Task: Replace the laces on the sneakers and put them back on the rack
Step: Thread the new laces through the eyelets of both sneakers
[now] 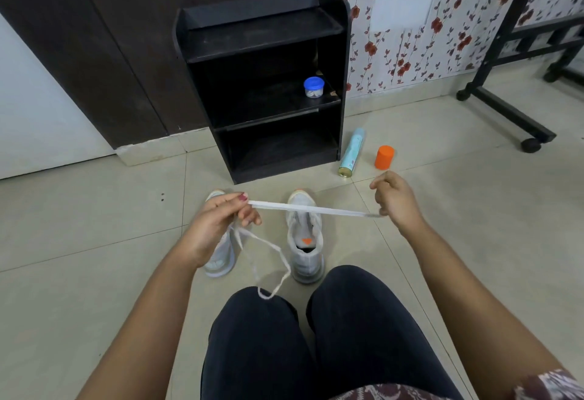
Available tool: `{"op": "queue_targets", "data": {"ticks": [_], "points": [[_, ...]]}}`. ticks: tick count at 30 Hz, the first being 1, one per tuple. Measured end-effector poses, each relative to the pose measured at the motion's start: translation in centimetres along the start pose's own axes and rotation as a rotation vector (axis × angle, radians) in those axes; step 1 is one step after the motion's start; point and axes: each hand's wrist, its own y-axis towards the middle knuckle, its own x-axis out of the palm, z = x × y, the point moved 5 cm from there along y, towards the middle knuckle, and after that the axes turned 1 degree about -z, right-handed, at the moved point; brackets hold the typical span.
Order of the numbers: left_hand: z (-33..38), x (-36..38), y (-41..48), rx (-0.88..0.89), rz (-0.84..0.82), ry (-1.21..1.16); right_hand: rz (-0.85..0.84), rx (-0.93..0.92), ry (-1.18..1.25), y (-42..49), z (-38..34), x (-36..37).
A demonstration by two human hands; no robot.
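Observation:
Two pale grey sneakers stand on the tiled floor in front of my knees: the left sneaker [221, 257] partly behind my left hand, the right sneaker [305, 251] with an orange mark on its tongue. A flat white lace [311, 209] is stretched taut in the air above them. My left hand [218, 219] pinches one part of it, and the lace's slack end loops down toward my knees. My right hand [395, 198] pinches the other end. The black shoe rack [265, 83] stands just beyond the sneakers against the wall.
A small blue-lidded jar [313, 87] sits on the rack's middle shelf. A light-blue spray can [351, 153] lies on the floor right of the rack, beside its orange cap [384, 156]. A black wheeled stand [518, 108] is at the far right.

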Motion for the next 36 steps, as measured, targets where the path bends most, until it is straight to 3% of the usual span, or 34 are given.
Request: {"op": "queue_targets", "data": {"ticks": [3, 6, 9, 14, 17, 20, 26, 29, 32, 34, 36], "points": [[-0.1, 1.2, 0.1, -0.033, -0.119, 0.119, -0.088, -0.170, -0.423, -1.1, -0.6, 1.6], [-0.1, 3.4, 0.5, -0.047, -0.209, 0.238, -0.413, -0.280, -0.285, -4.1, -4.4, 5.8], [0.0, 4.4, 0.9, -0.042, -0.249, 0.235, -0.750, -0.191, -0.199, -6.5, -6.6, 9.0], [-0.3, 4.0, 1.0, -0.045, -0.223, 0.244, -0.974, -0.107, -0.055, -7.1, -6.9, 9.2], [-0.2, 3.7, 0.8, -0.043, -0.192, 0.181, -0.917, -0.095, 0.065, -6.6, -6.7, 8.8], [-0.4, 2.3, 0.7, -0.053, -0.128, 0.057, -0.720, 0.000, 0.145, -4.5, -4.9, 6.8], [-0.7, -0.6, -0.3, -0.064, -0.026, -0.084, -0.427, 0.198, -0.028, -0.4, 2.1, 2.2], [-0.9, -0.4, -0.5, -0.071, -0.033, -0.046, -0.446, 0.263, -0.185, -0.3, 4.0, 2.5], [-0.9, 0.4, -0.4, -0.068, -0.078, 0.025, -0.460, 0.146, -0.552, -1.0, 3.7, 4.0], [-0.6, 1.2, -0.2, -0.073, -0.120, 0.067, -0.442, -0.001, -0.495, -2.0, 1.2, 5.3], [-0.3, 2.3, 0.0, -0.083, -0.184, 0.134, -0.560, -0.061, -0.216, -4.0, -2.4, 7.3]]}}
